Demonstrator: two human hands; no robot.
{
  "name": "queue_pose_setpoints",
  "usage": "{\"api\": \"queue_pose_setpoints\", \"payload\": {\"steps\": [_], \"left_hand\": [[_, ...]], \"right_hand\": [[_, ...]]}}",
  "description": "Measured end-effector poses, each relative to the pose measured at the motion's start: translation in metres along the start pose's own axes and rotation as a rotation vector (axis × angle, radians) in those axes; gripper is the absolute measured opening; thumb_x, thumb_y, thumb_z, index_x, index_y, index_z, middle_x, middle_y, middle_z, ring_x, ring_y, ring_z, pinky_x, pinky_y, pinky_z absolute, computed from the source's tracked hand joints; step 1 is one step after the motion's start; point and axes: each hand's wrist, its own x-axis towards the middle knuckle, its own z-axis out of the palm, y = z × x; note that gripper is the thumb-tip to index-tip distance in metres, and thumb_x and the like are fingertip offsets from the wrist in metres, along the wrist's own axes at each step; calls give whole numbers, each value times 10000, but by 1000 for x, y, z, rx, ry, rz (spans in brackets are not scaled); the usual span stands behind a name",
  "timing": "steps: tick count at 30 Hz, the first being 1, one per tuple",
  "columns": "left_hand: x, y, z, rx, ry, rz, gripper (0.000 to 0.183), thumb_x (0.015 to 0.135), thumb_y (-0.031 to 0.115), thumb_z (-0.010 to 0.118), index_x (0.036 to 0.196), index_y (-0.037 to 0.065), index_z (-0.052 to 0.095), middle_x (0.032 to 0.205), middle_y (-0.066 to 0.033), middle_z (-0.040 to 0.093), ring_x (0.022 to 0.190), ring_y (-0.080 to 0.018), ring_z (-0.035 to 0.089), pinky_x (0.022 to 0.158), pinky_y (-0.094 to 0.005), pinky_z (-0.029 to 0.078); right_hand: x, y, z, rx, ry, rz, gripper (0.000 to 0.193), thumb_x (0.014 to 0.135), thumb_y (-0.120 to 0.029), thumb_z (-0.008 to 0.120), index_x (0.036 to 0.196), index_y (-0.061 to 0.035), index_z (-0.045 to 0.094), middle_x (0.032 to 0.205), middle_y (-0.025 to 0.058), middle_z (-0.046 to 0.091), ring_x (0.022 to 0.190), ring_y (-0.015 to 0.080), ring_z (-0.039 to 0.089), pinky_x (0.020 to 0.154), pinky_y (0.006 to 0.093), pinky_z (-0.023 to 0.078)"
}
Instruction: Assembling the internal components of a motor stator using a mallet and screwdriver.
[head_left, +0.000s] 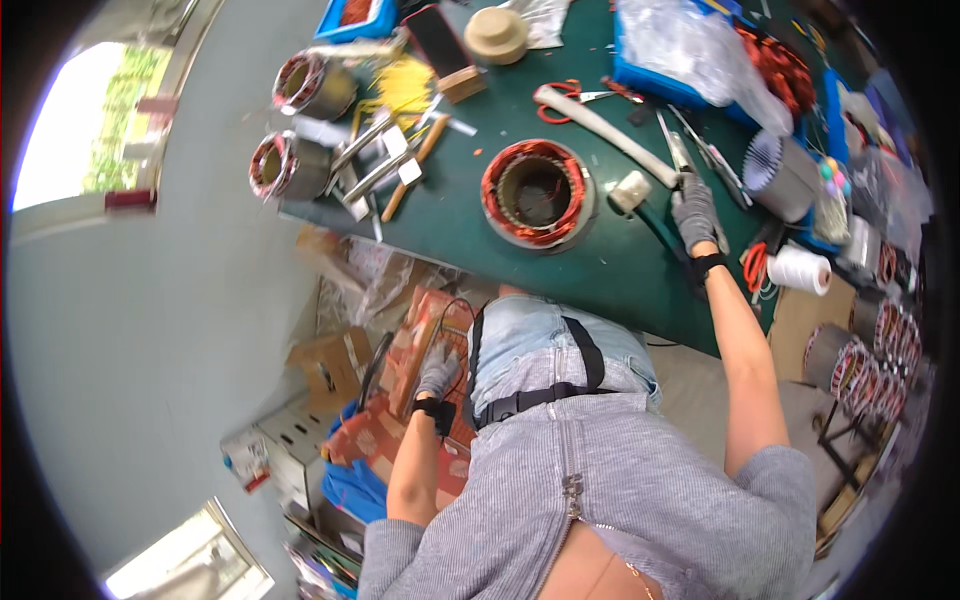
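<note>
Head view: grey-gloved right hand (697, 212) is at slim silver metal tool (679, 152), upper right, can't tell grip, nor grey-gloved left hand's (437, 370), lower left of centre; tool looks stiff, light, slick, best held mid-length.

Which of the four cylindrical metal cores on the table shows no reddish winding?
The grey core to the right of the right hand: its visible end shows only pale slots. The central core and the two left cores show reddish winding.

No lettering, numbers or signs can be read on anything here.
</note>
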Motion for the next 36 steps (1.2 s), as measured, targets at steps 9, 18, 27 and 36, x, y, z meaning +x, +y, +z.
{"api": "queue_pose_setpoints", "payload": {"steps": [9, 18, 27, 36], "left_hand": [[-33, 170, -90, -263, -1317, -264, 546, 802, 476, 487, 1192, 99, 543, 1183, -202, 561, 1055, -359, 557, 889, -418, 440], [-25, 115, -80, -232, -1288, -216, 566, 788, 455, 529, 1224, 95, 504, 1173, -204, 566, 1028, -374, 567, 877, -433, 440], [-61, -35, -175, -3, -1430, -304, 601, 773, 434, 570, 1256, 91, 465, 1163, -206, 571, 1001, -388, 577, 866, -448, 441], [7, -142, -217, 402, -1520, -348, 648, 759, 412, 612, 1287, 88, 425, 1153, -208, 576, 974, -403, 587, 855, -463, 442]], "right_hand": [[18, 44, -10, -459, -355, 291, 298, 792, -286, 566, 1056, -149, 545, 929, 162, 650, 896, 369, 618, 751, 486, 491], [-59, 114, -33, -558, 241, -20, 226, 825, -197, 504, 955, -16, 545, 884, 241, 549, 853, 407, 551, 746, 480, 447], [-307, -101, -83, -217, 102, 724, 231, 840, -63, 463, 1024, 34, 563, 1003, 195, 559, 976, 359, 520, 898, 396, 404], [-599, -176, 7, -76, -443, 1758, 241, 899, -169, 447, 1102, -71, 535, 913, 124, 543, 920, 244, 524, 832, 386, 394]]}}
